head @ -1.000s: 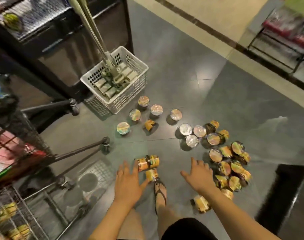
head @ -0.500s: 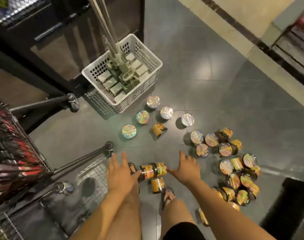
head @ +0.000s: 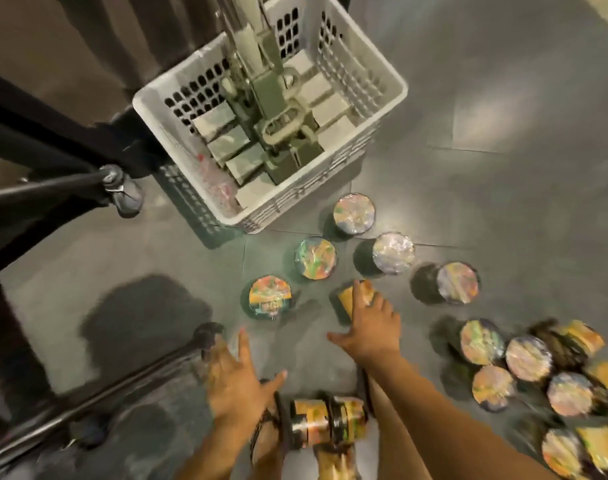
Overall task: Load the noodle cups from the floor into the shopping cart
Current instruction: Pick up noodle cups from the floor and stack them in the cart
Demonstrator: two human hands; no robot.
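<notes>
on the grey tile floor (head: 503,202), near frame centre, we count five noodle cups (head: 315,258) standing lid-up in a loose arc. a tipped yellow cup (head: 345,301) lies just at 6 o'clock of that arc. the right hand (head: 371,329) reaches over it, fingers stretched flat on its side, not wrapped round it. the left hand (head: 233,382) hovers at 7 o'clock, fingers spread, holding nothing. two more cups (head: 326,422) lie on their sides, end to end, at 6 o'clock between the forearms. a dense heap of cups (head: 538,375) sits at 4 o'clock, some upright, some toppled, much blurred.

progress, as we judge it: plenty left. no cup is lifted and well over a dozen remain on the floor. of the shopping cart only black lower bars (head: 87,407) show, at 8 o'clock. its basket is out of view, so we cannot tell what is loaded.

room: a white perforated plastic crate (head: 396,88) at 12 o'clock holds grey-green blocks (head: 222,147) and a metal stand (head: 254,81). a dark panel (head: 70,46) stands at 10 o'clock. the tiles are glossy, with glare patches.
</notes>
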